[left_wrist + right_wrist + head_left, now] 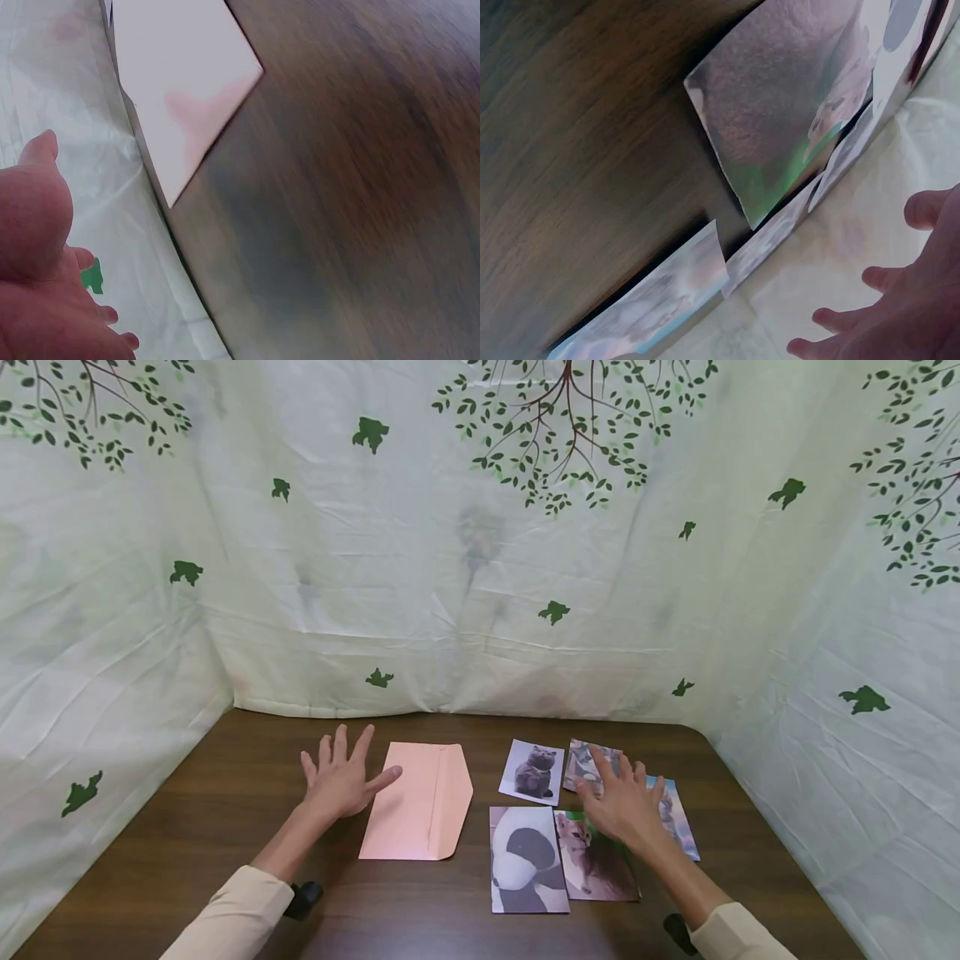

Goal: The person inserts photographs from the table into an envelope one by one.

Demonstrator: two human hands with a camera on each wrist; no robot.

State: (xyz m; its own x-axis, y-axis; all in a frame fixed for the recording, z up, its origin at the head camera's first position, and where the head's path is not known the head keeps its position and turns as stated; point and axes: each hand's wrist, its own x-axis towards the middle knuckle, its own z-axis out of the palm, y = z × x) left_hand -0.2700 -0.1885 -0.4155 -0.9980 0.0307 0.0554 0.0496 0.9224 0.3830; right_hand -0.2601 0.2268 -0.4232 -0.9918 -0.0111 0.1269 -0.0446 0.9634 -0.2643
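My left hand (341, 783) is spread over the table at the left edge of a pink envelope (408, 802), its thumb overlapping the envelope in the head view. The envelope's flap is unfolded to the right. My right hand (621, 802) hovers with fingers spread over several cat pictures. Around it lie a grey cat card (534, 772), a partly covered card (581, 764) at the back, a blue-edged card (673, 818) at the right, a kitten picture (592, 864) with green in it, and a grey-and-white picture (528, 860). Neither hand holds anything.
Everything lies on a dark brown wooden table (187, 843). A white cloth (420, 568) printed with leaves and branches hangs behind and along both sides. Dark straps with small devices (303, 900) sit at both wrists, by the cream sleeves (232, 914).
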